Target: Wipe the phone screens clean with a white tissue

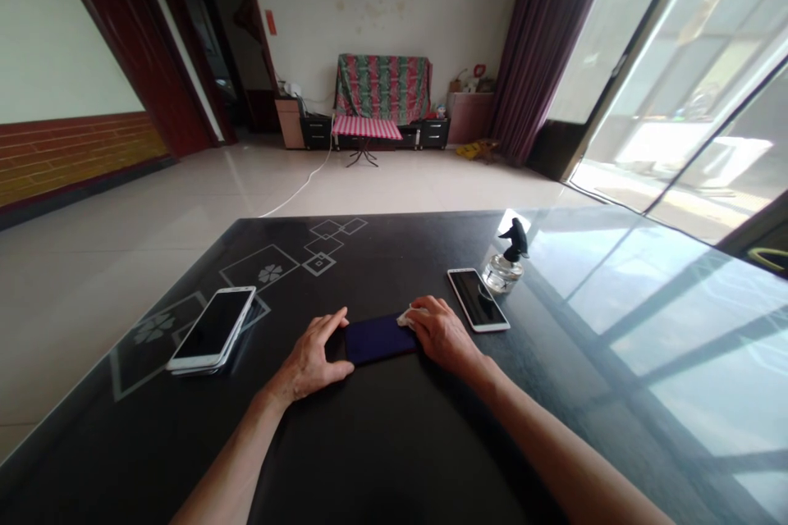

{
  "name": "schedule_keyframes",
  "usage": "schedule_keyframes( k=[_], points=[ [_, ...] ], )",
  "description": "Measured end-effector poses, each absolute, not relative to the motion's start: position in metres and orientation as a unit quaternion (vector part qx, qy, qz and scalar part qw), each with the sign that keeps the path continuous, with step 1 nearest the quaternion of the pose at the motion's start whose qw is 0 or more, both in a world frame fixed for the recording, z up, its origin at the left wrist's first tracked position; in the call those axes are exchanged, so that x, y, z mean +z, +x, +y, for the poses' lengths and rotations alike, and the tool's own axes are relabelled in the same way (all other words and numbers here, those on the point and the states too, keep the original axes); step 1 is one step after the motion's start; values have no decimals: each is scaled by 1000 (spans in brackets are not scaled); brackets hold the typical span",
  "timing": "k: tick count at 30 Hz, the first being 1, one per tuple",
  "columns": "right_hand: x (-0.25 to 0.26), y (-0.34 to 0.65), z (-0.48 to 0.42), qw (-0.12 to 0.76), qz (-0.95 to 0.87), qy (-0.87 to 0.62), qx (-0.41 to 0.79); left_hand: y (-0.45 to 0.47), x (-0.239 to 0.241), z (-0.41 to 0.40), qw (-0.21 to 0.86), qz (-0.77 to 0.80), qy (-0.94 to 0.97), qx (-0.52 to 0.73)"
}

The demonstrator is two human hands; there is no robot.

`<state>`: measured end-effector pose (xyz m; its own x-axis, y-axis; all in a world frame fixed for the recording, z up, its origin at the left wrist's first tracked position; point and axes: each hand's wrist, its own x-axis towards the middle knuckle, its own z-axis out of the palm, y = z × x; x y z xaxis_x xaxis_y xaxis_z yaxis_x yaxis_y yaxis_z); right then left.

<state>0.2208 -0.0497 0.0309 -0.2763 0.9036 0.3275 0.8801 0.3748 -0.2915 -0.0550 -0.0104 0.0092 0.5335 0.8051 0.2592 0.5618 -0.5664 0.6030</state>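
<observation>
A dark phone (378, 339) lies flat on the glossy black table (394, 443) between my hands. My left hand (315, 358) rests at the phone's left end, fingers and thumb braced against its edge, holding it in place. My right hand (438, 331) presses a small white cloth (406, 317) onto the phone's right end, fingers curled over the cloth. A white-framed phone (478, 299) lies face up just right of my right hand. Beyond it stands a small clear spray bottle (507, 262) with a black trigger head.
At the table's left lie two stacked white phones (213, 330), screen up. White square and flower patterns mark the table's far left. Beyond the table are a tiled floor, a covered sofa with a small striped table (367, 128), and glass doors on the right.
</observation>
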Motion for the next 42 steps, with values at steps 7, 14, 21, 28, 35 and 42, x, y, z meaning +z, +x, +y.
schedule_keyframes(
  k=[7, 14, 21, 28, 35, 42],
  points=[
    [29, 233, -95, 244, -793, -556, 47, -55, 8, -11, 228, 404, 844, 270],
    [31, 234, -86, 243, -789, -562, 50, -55, 6, -11, 225, 406, 843, 273],
    [26, 235, -45, 224, -779, -586, 1, -55, 7, -11, 234, 407, 839, 274],
    [31, 231, -40, 207, -785, -584, -4, -52, 12, -12, 241, 409, 836, 277],
    [32, 238, -77, 198, -808, -554, 6, -52, 11, -12, 244, 403, 836, 281],
    [35, 242, -92, 208, -813, -543, 14, -51, 14, -14, 249, 410, 832, 279]
  ],
)
